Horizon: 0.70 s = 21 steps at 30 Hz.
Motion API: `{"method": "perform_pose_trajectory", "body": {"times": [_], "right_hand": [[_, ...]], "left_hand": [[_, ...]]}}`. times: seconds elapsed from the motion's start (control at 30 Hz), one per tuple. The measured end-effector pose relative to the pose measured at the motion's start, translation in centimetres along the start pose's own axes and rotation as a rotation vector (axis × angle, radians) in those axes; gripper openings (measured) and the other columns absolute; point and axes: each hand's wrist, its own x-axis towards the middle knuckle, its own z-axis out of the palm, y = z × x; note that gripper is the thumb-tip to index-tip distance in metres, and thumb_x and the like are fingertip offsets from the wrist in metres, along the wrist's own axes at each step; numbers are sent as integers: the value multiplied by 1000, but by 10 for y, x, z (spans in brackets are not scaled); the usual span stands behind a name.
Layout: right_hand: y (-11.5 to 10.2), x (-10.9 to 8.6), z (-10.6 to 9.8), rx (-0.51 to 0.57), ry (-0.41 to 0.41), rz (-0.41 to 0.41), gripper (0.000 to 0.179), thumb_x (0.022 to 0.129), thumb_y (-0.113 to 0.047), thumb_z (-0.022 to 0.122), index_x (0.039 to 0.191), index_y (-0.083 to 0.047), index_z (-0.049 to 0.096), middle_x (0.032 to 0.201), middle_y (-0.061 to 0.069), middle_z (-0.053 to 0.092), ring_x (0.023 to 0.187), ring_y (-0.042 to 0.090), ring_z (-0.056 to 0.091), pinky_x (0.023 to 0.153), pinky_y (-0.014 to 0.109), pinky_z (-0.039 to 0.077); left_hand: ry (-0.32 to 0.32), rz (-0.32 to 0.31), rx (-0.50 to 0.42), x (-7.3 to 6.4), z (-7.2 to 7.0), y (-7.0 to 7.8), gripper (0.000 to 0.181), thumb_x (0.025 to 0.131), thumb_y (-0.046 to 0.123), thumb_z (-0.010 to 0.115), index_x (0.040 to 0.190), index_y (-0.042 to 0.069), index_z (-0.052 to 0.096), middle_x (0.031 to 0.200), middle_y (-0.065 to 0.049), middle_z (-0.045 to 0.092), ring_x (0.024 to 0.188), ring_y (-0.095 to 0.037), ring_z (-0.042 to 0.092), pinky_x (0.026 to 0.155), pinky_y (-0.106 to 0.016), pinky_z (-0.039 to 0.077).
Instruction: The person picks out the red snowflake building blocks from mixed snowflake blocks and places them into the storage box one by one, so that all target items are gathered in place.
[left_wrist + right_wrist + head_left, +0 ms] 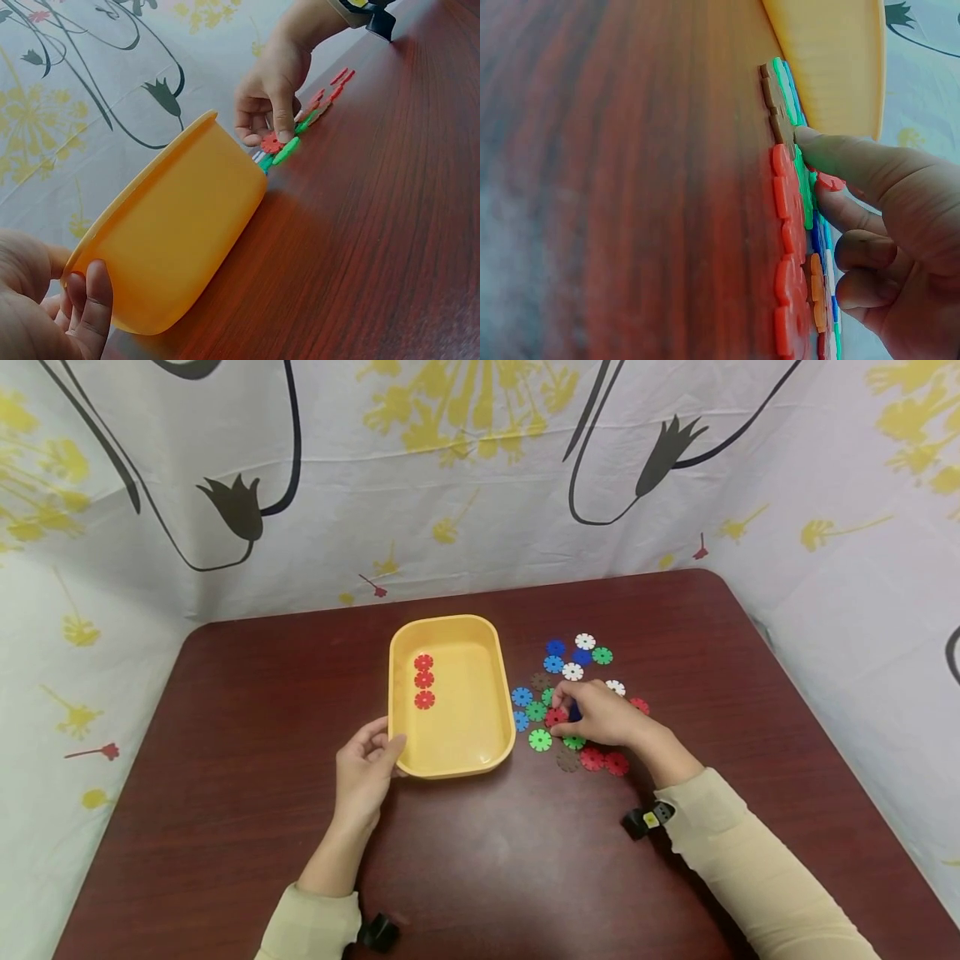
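Note:
A yellow plastic tray (467,735) stands on the table, with three red notched discs (423,680) in a column along its left side. My left hand (363,770) grips the tray's near left corner, thumb over the rim and fingers against the outer wall. Right of the tray, my right hand (606,714) pinches a red notched disc (271,142) between thumb and fingertips, close over the spread of loose discs. Beneath and around that hand lie green discs (540,740), red discs (616,763) and a dark blue one, partly covered by the fingers.
More discs lie behind the right hand, among them blue (553,664), white (585,642) and brown ones. The dark red wooden table (480,860) reaches a patterned cloth (480,527) at the back. Each wrist carries a small black camera mount (379,932).

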Motion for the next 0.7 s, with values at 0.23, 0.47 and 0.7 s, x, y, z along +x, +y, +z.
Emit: {"method": "perform_pose_trajectory", "body": {"times": [0.23,0.47,0.7], "right_hand": [[1,1,-2,34,-40,-11,43,77,-23,90,110,-8,68,86,-4,66,73,13,57,65,31,54],[1,1,-4,31,-35,-20,34,80,-25,88,106,-8,73,83,-5,68,65,11,53,59,26,50],[-2,3,-8,75,60,-33,27,84,-24,85,103,-10,72,79,-5,63,53,12,46,56,26,50]], "left_hand": [[-6,1,1,0,-1,0,37,95,5,68,131,2,61,90,-8,54,63,-9,58,54,-23,57],[-4,-3,2,0,-1,1,38,95,4,69,131,0,61,89,-8,54,63,-9,58,54,-22,57],[-5,-9,2,-1,-1,3,37,95,5,69,131,1,61,90,-8,54,63,-9,59,54,-22,58]]}}
